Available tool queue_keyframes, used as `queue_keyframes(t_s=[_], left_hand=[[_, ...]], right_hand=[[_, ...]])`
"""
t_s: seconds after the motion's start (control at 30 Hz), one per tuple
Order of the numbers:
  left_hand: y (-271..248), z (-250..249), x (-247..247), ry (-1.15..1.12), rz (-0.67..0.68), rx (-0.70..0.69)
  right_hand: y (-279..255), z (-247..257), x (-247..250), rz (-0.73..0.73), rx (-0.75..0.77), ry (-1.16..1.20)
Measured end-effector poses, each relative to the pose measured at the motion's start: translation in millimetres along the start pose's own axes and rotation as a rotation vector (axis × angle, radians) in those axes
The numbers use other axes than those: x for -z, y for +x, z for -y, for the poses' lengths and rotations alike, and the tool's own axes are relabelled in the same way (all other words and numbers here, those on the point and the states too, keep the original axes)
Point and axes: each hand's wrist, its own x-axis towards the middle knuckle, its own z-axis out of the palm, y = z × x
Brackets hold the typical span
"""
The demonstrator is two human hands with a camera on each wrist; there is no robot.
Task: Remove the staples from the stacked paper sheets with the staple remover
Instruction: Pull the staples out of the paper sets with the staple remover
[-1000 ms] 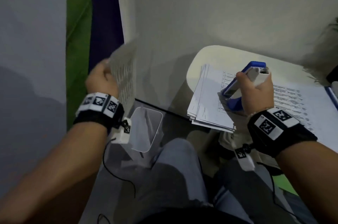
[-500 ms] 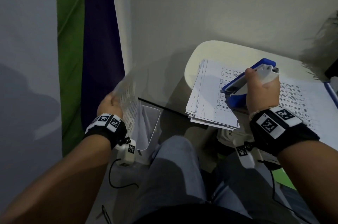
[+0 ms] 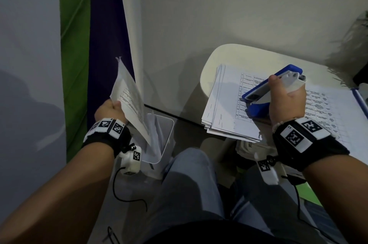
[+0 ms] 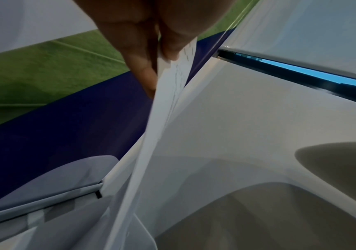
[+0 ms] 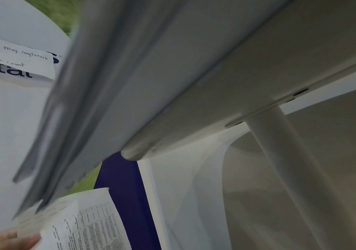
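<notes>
Head view: left grip (image 3: 108,112) is pinching sheets (image 3: 131,108) above the bin (image 3: 169,122), right grip (image 3: 286,102) is clasping the staple remover (image 3: 256,94); the stack (image 3: 225,122), overhanging the surface (image 3: 235,54), is risking a slide.

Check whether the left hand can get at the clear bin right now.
Probably yes: the left hand holds its sheets just over the bin, whose top is open with nothing across it.

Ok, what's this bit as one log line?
left hand: holds loose sheets over clear bin | right hand: grips staple remover on paper stack
</notes>
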Motion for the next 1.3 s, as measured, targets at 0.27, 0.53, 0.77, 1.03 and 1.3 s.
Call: queue_keyframes(t_s=[0.27,0.53,0.77,1.03,1.3], left_hand=[[-8,24,-20,0.22,0.162,-0.064],[-27,13,-34,0.13,0.518,0.021],[-93,-88,-30,-0.163,0.426,-0.415],[-149,-114,-28,0.244,0.598,-0.553],[-149,-128,-28,0.167,0.589,-0.42]], right_hand=[[1,-2,0,-0.018,-0.021,-0.011],[1,-2,1,-0.004,-0.011,0.0],[0,1,5,0.078,0.008,0.016],[0,4,35,-0.02,-0.15,0.226],[0,-10,44,-0.094,-0.422,0.529]])
